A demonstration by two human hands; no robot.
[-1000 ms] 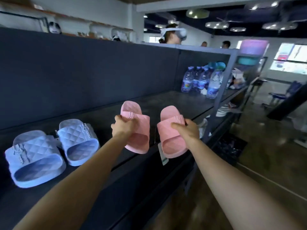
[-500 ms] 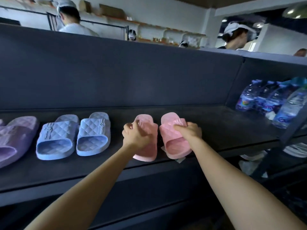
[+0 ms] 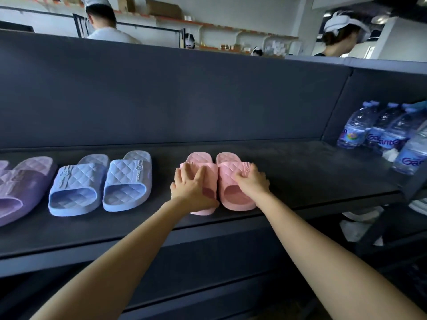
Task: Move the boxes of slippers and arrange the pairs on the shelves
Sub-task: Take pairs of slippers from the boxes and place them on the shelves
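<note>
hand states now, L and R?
Left hand: open, fingers spread flat on the left pink slipper.
Right hand: fingers curled, gripping the right pink slipper at its strap.

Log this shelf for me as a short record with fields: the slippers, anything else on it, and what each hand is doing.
shelf: dark, slippers in a row
left pink slipper: near the front edge, side by side with right pink slipper
left hand: fingers spread flat on left pink slipper's strap
right hand: fingers curled on right pink slipper's strap
blue slippers: pair left of the pink ones, apart from them
purple slipper: far left, cut off by the frame
water bottles: right end of shelf
</note>
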